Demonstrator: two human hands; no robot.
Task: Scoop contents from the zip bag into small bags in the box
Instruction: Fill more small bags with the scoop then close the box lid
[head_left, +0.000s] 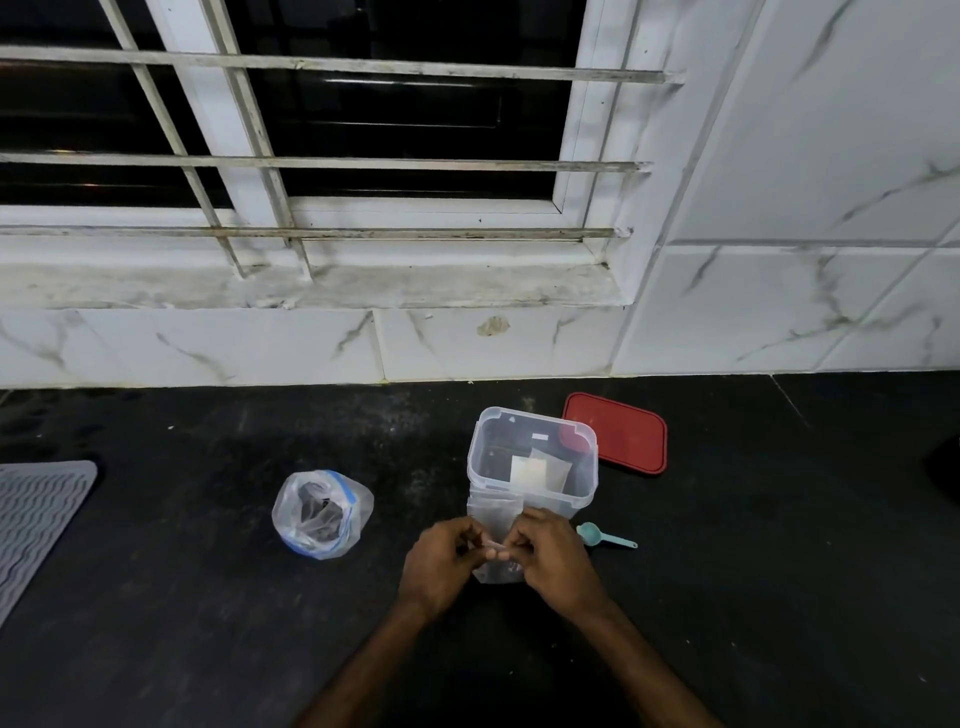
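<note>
Left hand (441, 564) and right hand (551, 555), each grip pinching one small bag (491, 517); one box (587, 483) holds perhaps two more.

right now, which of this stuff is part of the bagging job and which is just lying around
In the job: zip bag, clear box with small bags inside, small bag pinched by left hand and right hand, teal scoop.
Lying about: red lid behind the box, grey ribbed mat at the left edge.
</note>
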